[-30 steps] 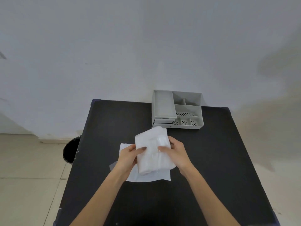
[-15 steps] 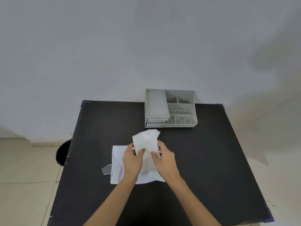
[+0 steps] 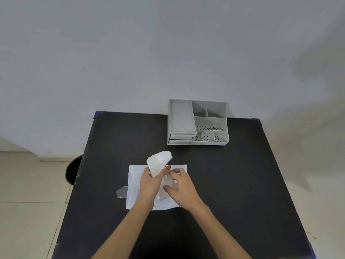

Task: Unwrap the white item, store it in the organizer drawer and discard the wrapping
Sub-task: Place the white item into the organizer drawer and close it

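Matte black table [image 3: 233,184]: both hands crumple (translucent) white item [image 3: 158,161].

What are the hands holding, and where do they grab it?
Both hold the white item. The left hand grips its middle; the right hand pinches the lower end, over the white sheet.

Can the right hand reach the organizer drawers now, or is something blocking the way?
Probably not yet: the table towards the drawers looks clear, but the right hand is busy holding the white item together with the left hand.
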